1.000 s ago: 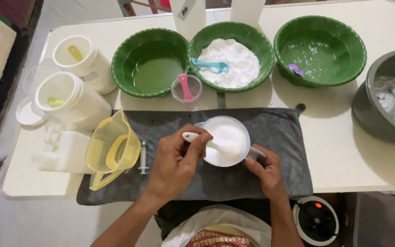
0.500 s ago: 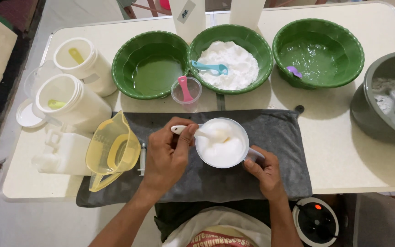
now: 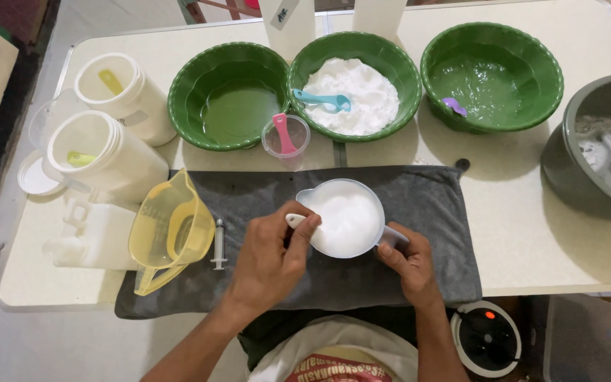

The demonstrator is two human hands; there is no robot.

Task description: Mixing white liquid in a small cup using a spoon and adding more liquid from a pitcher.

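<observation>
A clear measuring cup point(image 3: 344, 216) full of white mixture stands on a dark grey towel point(image 3: 433, 212). My left hand point(image 3: 270, 258) grips a white spoon point(image 3: 295, 221) whose bowl dips into the cup at its left rim. My right hand point(image 3: 408, 262) holds the cup's handle at the lower right. A small syringe point(image 3: 218, 244) lies on the towel just left of my left hand.
Behind the towel stand three green bowls: liquid point(image 3: 231, 95), white powder with a blue scoop point(image 3: 353, 85), liquid point(image 3: 491, 74). A small cup with a pink spoon point(image 3: 286, 138), a yellow jug point(image 3: 167, 230), white tubs point(image 3: 104, 152) at left, a grey basin point(image 3: 602, 141) at right.
My left hand and the spoon have shifted down and left along the cup's rim, a stirring motion. The right hand stays on the handle.
</observation>
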